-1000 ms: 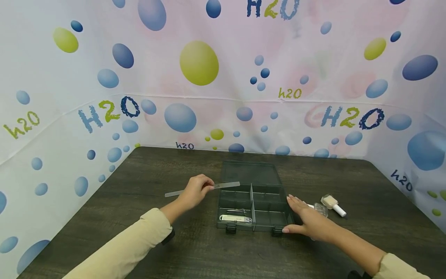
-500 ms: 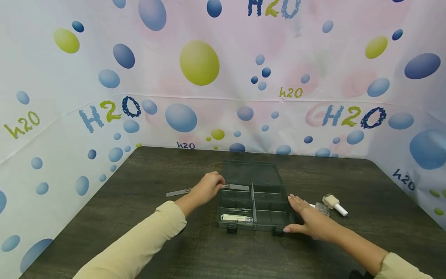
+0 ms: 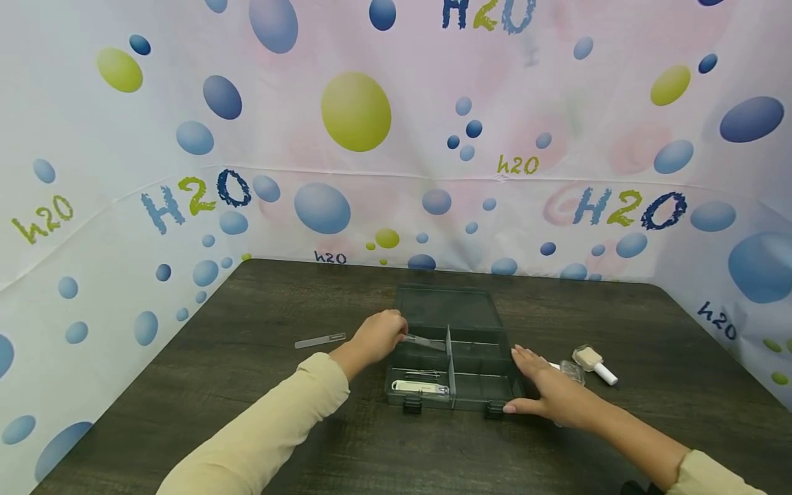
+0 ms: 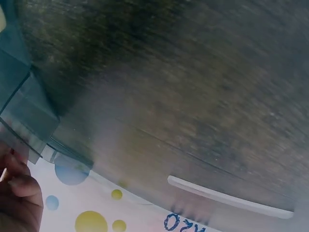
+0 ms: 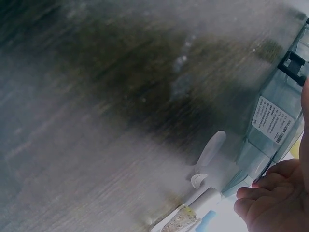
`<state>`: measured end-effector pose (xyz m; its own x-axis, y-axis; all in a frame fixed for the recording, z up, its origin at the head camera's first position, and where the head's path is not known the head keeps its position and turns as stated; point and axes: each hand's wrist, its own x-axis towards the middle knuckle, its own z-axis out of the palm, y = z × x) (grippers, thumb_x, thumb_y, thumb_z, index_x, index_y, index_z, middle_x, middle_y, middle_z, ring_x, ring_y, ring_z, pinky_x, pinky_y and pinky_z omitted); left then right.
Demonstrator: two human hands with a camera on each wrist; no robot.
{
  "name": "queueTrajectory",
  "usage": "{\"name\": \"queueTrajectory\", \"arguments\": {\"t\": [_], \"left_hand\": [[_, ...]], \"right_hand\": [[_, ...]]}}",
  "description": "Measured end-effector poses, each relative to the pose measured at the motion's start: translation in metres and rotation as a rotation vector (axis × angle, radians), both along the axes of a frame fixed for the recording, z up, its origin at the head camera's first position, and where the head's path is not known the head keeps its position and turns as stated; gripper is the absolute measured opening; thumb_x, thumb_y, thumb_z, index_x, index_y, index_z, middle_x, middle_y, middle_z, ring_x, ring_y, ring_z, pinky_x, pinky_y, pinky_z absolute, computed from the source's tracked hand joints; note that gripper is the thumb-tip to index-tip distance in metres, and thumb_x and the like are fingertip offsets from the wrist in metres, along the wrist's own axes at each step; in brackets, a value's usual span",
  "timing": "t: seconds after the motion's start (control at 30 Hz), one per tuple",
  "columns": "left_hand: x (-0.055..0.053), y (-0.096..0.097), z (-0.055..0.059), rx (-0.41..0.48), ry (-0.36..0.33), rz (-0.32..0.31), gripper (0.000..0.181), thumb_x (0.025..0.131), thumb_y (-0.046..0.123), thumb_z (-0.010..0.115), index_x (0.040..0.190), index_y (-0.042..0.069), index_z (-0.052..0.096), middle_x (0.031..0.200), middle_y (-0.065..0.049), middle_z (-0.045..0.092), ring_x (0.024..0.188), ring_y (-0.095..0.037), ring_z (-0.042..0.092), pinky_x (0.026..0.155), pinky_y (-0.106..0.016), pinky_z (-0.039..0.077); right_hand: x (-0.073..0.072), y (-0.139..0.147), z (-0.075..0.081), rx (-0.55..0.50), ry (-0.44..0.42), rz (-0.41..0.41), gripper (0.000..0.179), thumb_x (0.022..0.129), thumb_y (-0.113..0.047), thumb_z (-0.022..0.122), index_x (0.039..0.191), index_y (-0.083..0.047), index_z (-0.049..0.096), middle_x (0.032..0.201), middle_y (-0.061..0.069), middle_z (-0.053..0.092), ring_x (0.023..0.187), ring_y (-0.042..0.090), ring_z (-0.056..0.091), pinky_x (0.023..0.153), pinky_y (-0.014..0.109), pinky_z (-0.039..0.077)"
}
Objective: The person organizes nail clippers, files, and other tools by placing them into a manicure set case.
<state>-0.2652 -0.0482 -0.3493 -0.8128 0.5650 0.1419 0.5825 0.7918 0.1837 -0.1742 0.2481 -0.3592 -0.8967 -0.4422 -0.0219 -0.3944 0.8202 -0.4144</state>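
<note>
My left hand (image 3: 379, 337) pinches a slim pale nail file (image 3: 427, 342) over the back left compartment of a dark see-through organizer box (image 3: 479, 402). The box's lid (image 3: 447, 306) lies folded back behind it. In the front left compartment are a nail clipper (image 3: 419, 387) and a thin metal piece (image 3: 422, 373). Extended fingers of my right hand (image 3: 553, 395) lie along the box's right side, with the thumb by the front right latch (image 3: 493, 409). A second pale file (image 3: 320, 341) lies on the table left of my left hand; it also shows in the left wrist view.
Right of the box, a cream nail polish bottle (image 3: 590, 361) with a white cap lies on its side. A clear bottle (image 3: 573, 372) next to it is partly hidden behind my right hand. A patterned curtain (image 3: 433, 206) borders the dark table (image 3: 346, 440).
My left hand has moved right with the nail file, from beside the box to over its back left compartment, uncovering the second file. My right hand has stayed at the box's side.
</note>
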Motion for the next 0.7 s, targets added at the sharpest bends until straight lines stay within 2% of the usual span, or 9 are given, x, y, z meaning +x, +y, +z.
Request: {"name": "queueTrajectory", "arguments": {"t": [0.1,0.13,0.27,0.37,0.47,0.57,0.7], "left_hand": [[-0.004,0.002,-0.001,-0.059,0.002,0.013,0.01,0.086,0.015,0.066,0.085,0.007,0.072,0.084,-0.005,0.067,0.074,-0.016,0.063,0.064,-0.028,0.053],[-0.005,0.003,0.0,-0.082,0.003,0.016,0.01,0.085,0.016,0.066,0.08,0.008,0.071,0.078,-0.002,0.066,0.068,-0.013,0.061,0.06,-0.026,0.051],[-0.007,0.01,0.004,-0.22,0.025,0.047,0.016,0.084,0.016,0.068,0.069,0.011,0.068,0.068,0.002,0.064,0.058,-0.009,0.055,0.053,-0.024,0.047],[-0.005,0.017,0.007,-0.343,0.046,0.071,0.015,0.085,0.012,0.067,0.071,0.012,0.067,0.074,0.001,0.066,0.063,-0.011,0.06,0.056,-0.027,0.051],[-0.003,0.021,0.007,-0.422,0.062,0.085,0.012,0.086,0.01,0.065,0.075,0.013,0.068,0.078,0.001,0.067,0.069,-0.013,0.064,0.059,-0.029,0.054],[-0.002,0.023,0.005,-0.432,0.07,0.105,0.011,0.085,0.009,0.065,0.076,0.014,0.069,0.079,0.001,0.068,0.069,-0.013,0.065,0.059,-0.03,0.054],[-0.003,0.021,0.003,-0.369,0.059,0.135,0.013,0.083,0.012,0.069,0.071,0.014,0.067,0.077,0.002,0.068,0.067,-0.014,0.064,0.057,-0.03,0.053]], "right_hand": [[0.0,0.0,0.0,0.001,-0.001,0.0,0.101,0.076,-0.057,0.063,0.14,0.012,0.027,0.147,0.033,0.022,0.132,0.053,0.024,0.1,0.065,0.03],[0.0,0.0,0.001,0.0,-0.002,-0.003,0.101,0.076,-0.057,0.063,0.14,0.012,0.027,0.147,0.032,0.022,0.132,0.052,0.024,0.1,0.065,0.03],[0.001,0.0,0.001,-0.007,-0.008,-0.009,0.102,0.076,-0.058,0.063,0.141,0.012,0.026,0.147,0.032,0.021,0.132,0.052,0.023,0.101,0.065,0.029],[0.001,0.0,0.001,-0.013,-0.008,-0.011,0.102,0.076,-0.059,0.062,0.141,0.012,0.026,0.147,0.032,0.021,0.132,0.053,0.023,0.1,0.066,0.029],[0.001,0.0,0.0,-0.015,-0.002,-0.012,0.102,0.077,-0.06,0.061,0.141,0.012,0.026,0.147,0.032,0.021,0.132,0.053,0.023,0.1,0.066,0.029],[0.001,0.0,0.0,-0.015,0.009,-0.01,0.103,0.077,-0.061,0.06,0.14,0.012,0.026,0.147,0.032,0.022,0.132,0.052,0.023,0.1,0.066,0.029],[0.002,0.0,0.0,-0.013,0.015,-0.016,0.103,0.077,-0.061,0.06,0.141,0.012,0.027,0.147,0.031,0.022,0.133,0.052,0.023,0.101,0.066,0.029]]}}
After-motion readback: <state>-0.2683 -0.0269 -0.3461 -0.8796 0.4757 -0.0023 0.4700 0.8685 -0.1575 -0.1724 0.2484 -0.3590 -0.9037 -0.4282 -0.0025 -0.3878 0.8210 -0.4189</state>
